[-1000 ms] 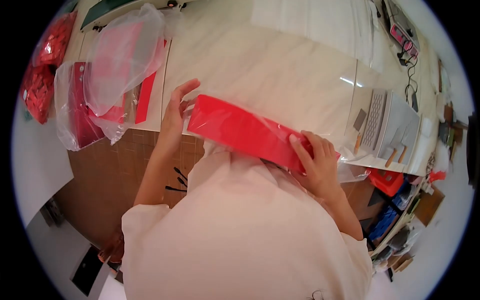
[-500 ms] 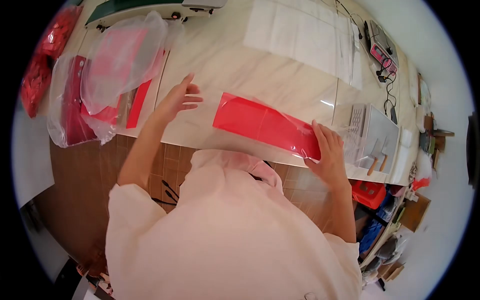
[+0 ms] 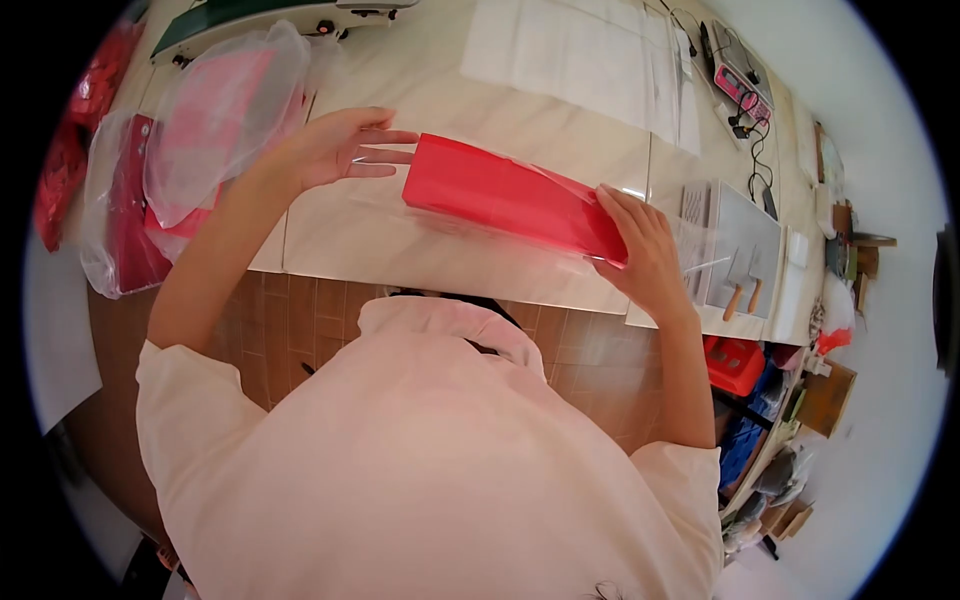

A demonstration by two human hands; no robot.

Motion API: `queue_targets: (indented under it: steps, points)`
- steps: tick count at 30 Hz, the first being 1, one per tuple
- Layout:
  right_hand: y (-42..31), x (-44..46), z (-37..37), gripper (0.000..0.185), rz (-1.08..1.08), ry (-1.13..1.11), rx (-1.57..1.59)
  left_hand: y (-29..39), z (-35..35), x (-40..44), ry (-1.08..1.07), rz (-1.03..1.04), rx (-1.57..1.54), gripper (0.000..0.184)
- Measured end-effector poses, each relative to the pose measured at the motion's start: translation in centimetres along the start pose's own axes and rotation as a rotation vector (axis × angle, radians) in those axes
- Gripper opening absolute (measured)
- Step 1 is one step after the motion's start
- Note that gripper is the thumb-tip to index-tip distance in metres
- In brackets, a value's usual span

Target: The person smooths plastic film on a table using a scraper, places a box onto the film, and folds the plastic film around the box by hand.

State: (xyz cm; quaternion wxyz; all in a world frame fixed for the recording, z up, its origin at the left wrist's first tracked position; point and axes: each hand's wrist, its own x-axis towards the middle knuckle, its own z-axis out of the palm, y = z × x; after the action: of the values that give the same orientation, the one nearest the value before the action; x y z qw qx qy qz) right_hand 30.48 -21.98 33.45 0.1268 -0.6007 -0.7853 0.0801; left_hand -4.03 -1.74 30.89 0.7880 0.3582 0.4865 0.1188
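Two hands [image 3: 335, 150] [image 3: 645, 247] at one red packet [image 3: 515, 200], two wooden-handled tools [image 3: 733, 302] nearby

The long piece [image 3: 510, 195] at the centre of the frame was a solid, bright red. Beneath it, the tabletop [image 3: 350, 235] was cream with faint greyish veining, and the floor [image 3: 300, 315] below showed brown with a grid of paler lines. The shirt [image 3: 430, 450] at the bottom was pale pinkish cream. Upper left held a dark green machine [image 3: 215, 28] — and, lower, a deep crimson folder [image 3: 132, 205]. Toward the right sat orange tool handles [image 3: 755, 295], a red basket [image 3: 735, 365] and black cables [image 3: 757, 160].
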Motion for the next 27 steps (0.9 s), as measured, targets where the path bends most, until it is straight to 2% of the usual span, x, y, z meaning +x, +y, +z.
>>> queue_targets:
  steps: [4, 6, 7, 13, 16, 18, 19, 20, 21, 22, 24, 25, 27]
  points:
    - [0.2, -0.8, 0.2, 0.086, -0.006, 0.070, 0.023, -1.1, 0.0, -1.0, -0.046, 0.038, -0.027, 0.020]
    - [0.3, -1.2, 0.3, 0.084, 0.008, 0.089, 0.009, -1.9, 0.0, -1.1, -0.070, 0.165, -0.124, 0.025]
    - [0.5, -1.6, 0.3, 0.082, 0.010, 0.099, -0.008, -2.2, 0.3, -1.1, -0.077, 0.158, -0.109, 0.025]
    - [0.8, -3.2, 0.4, 0.075, 0.036, 0.123, -0.083, -3.8, 0.6, -1.2, -0.044, 0.254, -0.183, 0.031]
    - [0.5, -3.9, 0.8, 0.072, 0.038, 0.150, -0.141, -4.2, 1.3, -1.9, 0.063, 0.262, -0.150, 0.036]
    - [0.5, -4.1, 1.1, 0.071, 0.037, 0.162, -0.143, -5.0, -0.2, -2.1, 0.293, 0.228, 0.208, 0.039]
    - [0.7, -4.4, 1.2, 0.069, 0.030, 0.176, -0.144, -5.6, -2.1, -1.8, 0.282, 0.231, 0.221, 0.039]
    - [0.9, -4.4, 1.1, 0.069, 0.030, 0.176, -0.144, -7.1, -5.2, -1.6, 0.394, 0.271, 0.360, 0.039]
    - [0.9, -4.7, 1.2, 0.067, 0.032, 0.196, -0.153, -7.0, -6.6, -1.1, 0.486, 0.317, 0.523, 0.039]
    - [1.1, -4.9, 1.1, 0.065, 0.016, 0.210, -0.160, -6.1, -5.7, -1.8, 0.480, 0.321, 0.534, 0.039]
    - [1.4, -5.2, 1.1, 0.063, 0.019, 0.208, -0.167, -2.8, -2.3, -4.1, 0.789, 0.594, 0.976, 0.029]
    - [1.4, -5.4, 1.2, 0.062, 0.014, 0.192, -0.175, -1.7, 1.7, -4.4, 0.692, 0.919, 1.223, 0.031]
    - [1.6, -5.5, 1.3, 0.060, -0.002, 0.205, -0.174, -1.5, 6.6, -3.5, 0.417, 1.221, 1.493, 0.047]
